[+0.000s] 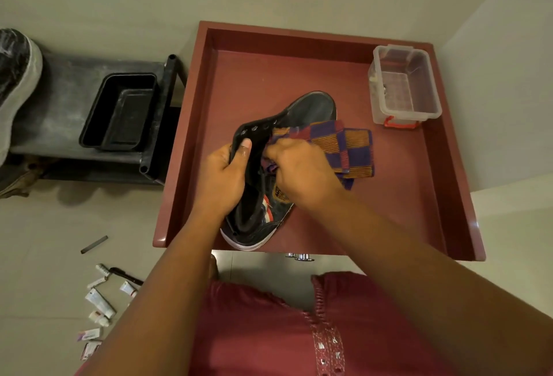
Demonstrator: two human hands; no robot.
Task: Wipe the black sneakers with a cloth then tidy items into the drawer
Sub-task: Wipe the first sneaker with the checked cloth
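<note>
A black sneaker point(311, 109) with a white sole lies above the open red-brown drawer point(404, 196), toe pointing away from me. My left hand point(224, 178) grips its ankle collar, thumb pressed on the eyelet flap. My right hand point(299, 175) holds a checked purple and orange cloth point(347, 148) bunched against the shoe's opening and tongue. The cloth's free end drapes to the right over the shoe's side. A second sneaker point(18, 82) with a white sole sits at the far left on a low rack.
A clear plastic box point(404, 85) with a red latch stands in the drawer's back right corner. A black tray point(119, 112) rests on the dark low rack point(59, 91) at left. Several small tubes point(98, 301), a pen and a dark stick lie on the floor at lower left.
</note>
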